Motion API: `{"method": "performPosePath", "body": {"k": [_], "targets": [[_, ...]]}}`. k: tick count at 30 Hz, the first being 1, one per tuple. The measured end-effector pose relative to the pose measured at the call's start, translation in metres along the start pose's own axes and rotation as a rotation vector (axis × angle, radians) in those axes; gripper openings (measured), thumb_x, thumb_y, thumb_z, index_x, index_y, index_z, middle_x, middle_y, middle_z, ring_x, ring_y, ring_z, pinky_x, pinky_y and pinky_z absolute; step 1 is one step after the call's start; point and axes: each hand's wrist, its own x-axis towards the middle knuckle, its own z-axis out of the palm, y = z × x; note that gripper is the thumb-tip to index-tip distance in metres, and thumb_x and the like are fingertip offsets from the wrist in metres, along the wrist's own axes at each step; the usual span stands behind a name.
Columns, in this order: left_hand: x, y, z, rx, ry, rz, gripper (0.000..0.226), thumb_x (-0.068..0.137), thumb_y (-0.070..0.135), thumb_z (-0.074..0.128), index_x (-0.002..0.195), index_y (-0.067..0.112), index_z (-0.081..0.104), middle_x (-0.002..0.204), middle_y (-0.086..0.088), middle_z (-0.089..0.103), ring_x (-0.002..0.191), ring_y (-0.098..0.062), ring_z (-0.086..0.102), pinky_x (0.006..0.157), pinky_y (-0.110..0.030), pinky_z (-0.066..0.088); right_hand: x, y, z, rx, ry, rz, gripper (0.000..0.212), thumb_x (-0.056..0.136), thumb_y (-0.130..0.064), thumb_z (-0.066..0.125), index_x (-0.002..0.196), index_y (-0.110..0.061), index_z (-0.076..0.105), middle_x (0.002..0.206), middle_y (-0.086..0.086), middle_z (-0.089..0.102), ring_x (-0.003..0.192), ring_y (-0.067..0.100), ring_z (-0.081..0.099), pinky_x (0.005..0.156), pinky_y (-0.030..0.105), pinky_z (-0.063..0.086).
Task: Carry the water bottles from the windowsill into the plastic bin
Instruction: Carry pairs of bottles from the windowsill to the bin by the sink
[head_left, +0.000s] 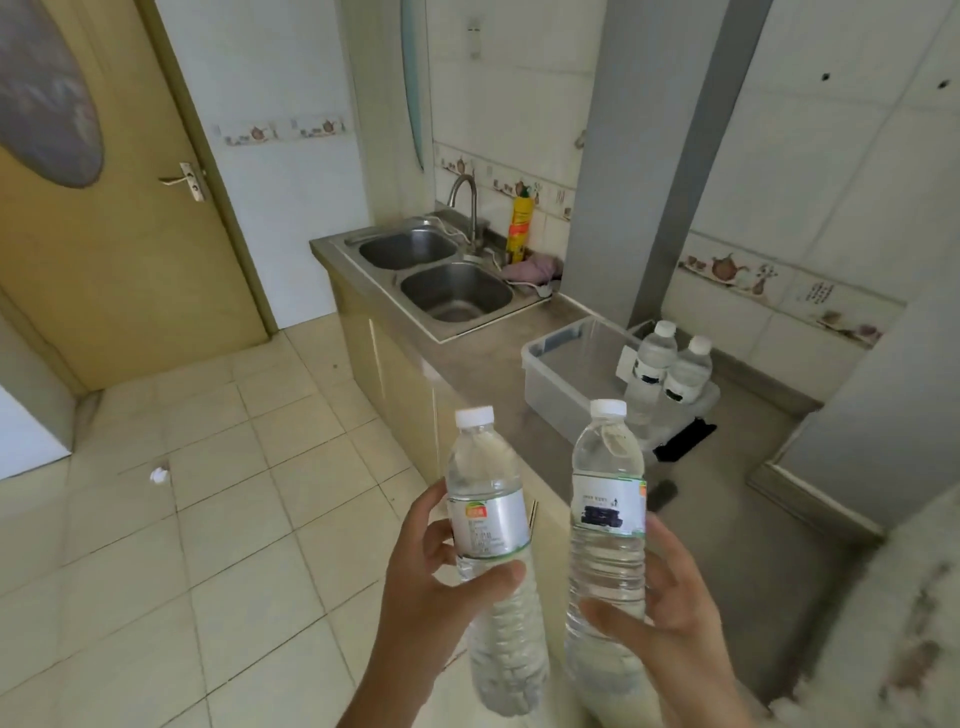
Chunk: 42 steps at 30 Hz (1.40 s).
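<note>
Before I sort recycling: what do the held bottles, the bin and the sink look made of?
Bottle in left hand and bottle in right hand: clear, ribbed, likely thin plastic. Bin: frosted translucent plastic. Sink: brushed grey metal, probably stainless steel.

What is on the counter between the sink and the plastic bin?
In the head view, the counter between the sink and the plastic bin is bare steel; the pink cloth lies behind the sink instead.

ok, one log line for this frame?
left hand: holds clear capped water bottle | right hand: holds second bottle | translucent plastic bin: two bottles inside
</note>
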Motion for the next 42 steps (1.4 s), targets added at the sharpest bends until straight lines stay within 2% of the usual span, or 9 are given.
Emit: {"method": "performPosePath", "body": {"k": [5,10,15,18,24,32,36,38,42], "targets": [[0.087,0.015,0.046,-0.029,-0.114,0.023,0.084,0.038,0.03,0.088,0.111,0.055,0.055,0.095,0.01,0.076,0.089,-0.007,0.07,0.065,-0.019,0.054,0.071,-0.005,-0.017,0.018,0.094,-0.015,0.106,0.04,0.015,0.088,0.126,-0.035,0.05,0.107,0.002,0.074,0.092,0.017,0.071,0.068,0.025,0.057],[0.185,0.028,0.101,-0.031,-0.275,0.047,0.087,0.039,0.023,0.092,0.115,0.047,0.057,0.097,0.012,0.075,0.089,-0.004,0.068,0.071,-0.021,0.054,0.139,-0.013,-0.026,0.121,0.269,-0.014,0.116,0.008,-0.034,0.098,0.117,-0.039,0.056,0.104,-0.004,0.075,0.091,0.013,0.071,0.063,0.026,0.057],[0.277,0.033,0.156,0.02,-0.474,0.042,0.089,0.043,0.02,0.096,0.113,0.056,0.055,0.099,0.017,0.073,0.093,-0.002,0.067,0.087,-0.037,0.056,0.207,-0.016,-0.037,0.091,0.473,-0.028,0.104,0.031,0.01,0.089,0.115,-0.042,0.054,0.106,-0.006,0.073,0.092,0.013,0.07,0.07,0.031,0.053],[0.327,0.033,0.188,0.043,-0.562,0.063,0.091,0.043,0.012,0.098,0.112,0.052,0.056,0.099,0.016,0.074,0.093,-0.002,0.068,0.083,-0.03,0.055,0.244,-0.018,-0.041,0.047,0.585,-0.037,0.107,0.038,0.017,0.087,0.125,-0.034,0.052,0.105,-0.007,0.073,0.089,0.012,0.072,0.066,0.026,0.055],[0.398,0.017,0.241,0.138,-0.721,0.111,0.087,0.047,0.014,0.098,0.109,0.055,0.054,0.108,0.015,0.071,0.094,-0.003,0.068,0.071,-0.019,0.055,0.303,-0.019,-0.053,0.009,0.76,-0.013,0.086,0.055,0.017,0.083,0.124,-0.024,0.054,0.101,-0.007,0.075,0.088,0.011,0.072,0.064,0.021,0.056],[0.424,-0.018,0.266,0.271,-0.821,0.163,0.079,0.044,0.031,0.091,0.112,0.043,0.053,0.109,0.03,0.065,0.1,0.001,0.066,0.083,-0.015,0.055,0.345,0.009,-0.059,-0.171,0.856,0.012,0.084,0.05,0.012,0.087,0.12,-0.02,0.052,0.11,-0.003,0.068,0.092,0.003,0.068,0.071,0.015,0.055],[0.431,-0.033,0.266,0.301,-0.86,0.189,0.076,0.048,0.021,0.091,0.109,0.042,0.052,0.111,0.036,0.061,0.104,0.008,0.061,0.085,-0.012,0.052,0.35,0.028,-0.057,-0.261,0.889,-0.021,0.083,0.046,0.018,0.086,0.107,-0.027,0.052,0.105,-0.004,0.068,0.094,0.0,0.066,0.076,0.013,0.052],[0.434,-0.041,0.266,0.313,-0.875,0.191,0.076,0.049,0.019,0.092,0.11,0.043,0.052,0.111,0.027,0.064,0.105,0.006,0.062,0.088,-0.018,0.054,0.353,0.036,-0.055,-0.368,0.907,-0.023,0.081,0.043,0.01,0.09,0.102,-0.03,0.051,0.097,-0.016,0.067,0.093,-0.012,0.061,0.075,0.004,0.047],[0.437,-0.055,0.266,0.315,-0.895,0.195,0.078,0.05,0.028,0.089,0.111,0.055,0.047,0.116,0.026,0.06,0.107,0.002,0.063,0.089,-0.022,0.054,0.355,0.051,-0.05,-0.558,0.951,-0.004,0.063,0.047,-0.044,0.077,0.102,-0.023,0.054,0.091,-0.014,0.064,0.088,-0.009,0.058,0.077,-0.004,0.039]]}}
